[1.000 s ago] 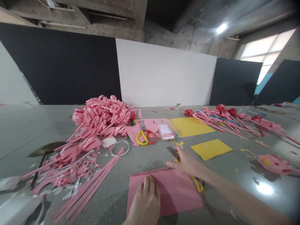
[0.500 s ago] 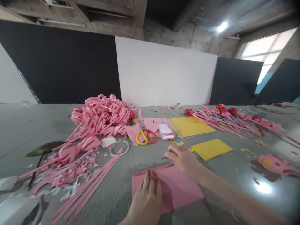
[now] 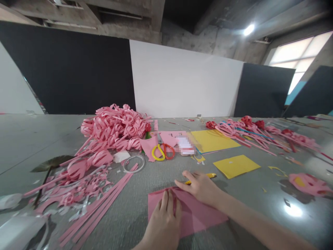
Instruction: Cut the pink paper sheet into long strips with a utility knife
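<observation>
A pink paper sheet lies in front of me, its far edge folded over in a narrow strip. My left hand rests on its left part, fingers stretched forward and pressing near the fold. At the sheet's far edge, my right hand touches the paper with a fingertip by the fold. A yellow utility knife is in that hand, its end sticking out behind the knuckles; the blade end is hidden.
Beyond are scissors, a phone and a yellow sheet. On the left are a pile of pink paper loops, a tape ring, pink strips and scraps. Pink paper flowers lie far right.
My right hand has come down toward me with the knife, from above the sheet's far edge onto the fold. My left hand has stayed on the paper.
</observation>
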A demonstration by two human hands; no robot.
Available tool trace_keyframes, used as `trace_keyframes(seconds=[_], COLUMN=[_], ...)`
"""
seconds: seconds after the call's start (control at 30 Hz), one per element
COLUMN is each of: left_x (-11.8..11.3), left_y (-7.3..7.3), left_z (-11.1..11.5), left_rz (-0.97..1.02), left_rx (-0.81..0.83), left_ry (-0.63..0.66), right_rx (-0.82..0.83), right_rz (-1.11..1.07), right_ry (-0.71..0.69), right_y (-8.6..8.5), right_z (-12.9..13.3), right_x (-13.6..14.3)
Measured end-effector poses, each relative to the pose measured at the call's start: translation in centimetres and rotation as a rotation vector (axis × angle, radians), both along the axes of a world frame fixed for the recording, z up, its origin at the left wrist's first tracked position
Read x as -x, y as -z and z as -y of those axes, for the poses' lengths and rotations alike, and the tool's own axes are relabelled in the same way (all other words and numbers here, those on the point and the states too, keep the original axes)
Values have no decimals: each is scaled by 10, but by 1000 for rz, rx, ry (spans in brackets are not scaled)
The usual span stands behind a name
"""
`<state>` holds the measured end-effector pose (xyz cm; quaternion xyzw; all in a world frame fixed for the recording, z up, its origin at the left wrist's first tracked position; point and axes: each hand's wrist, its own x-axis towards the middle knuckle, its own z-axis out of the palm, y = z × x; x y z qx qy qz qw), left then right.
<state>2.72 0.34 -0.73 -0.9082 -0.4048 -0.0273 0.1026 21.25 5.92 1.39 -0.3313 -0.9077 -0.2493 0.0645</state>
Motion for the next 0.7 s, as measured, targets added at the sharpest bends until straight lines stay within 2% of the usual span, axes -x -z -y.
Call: trace_keyframes(seconds=[0.37, 0.7], left_x=[0, 0], left_y=[-1, -6], left_z=[1, 0], left_rz=[40, 27], left_rx=[14, 64], left_ry=[9, 4], right_rx=[-9, 25], right_rz=[53, 18], right_ry=[-8, 5], right_y=[2, 4], right_z=[0, -2], right_x=[1, -1])
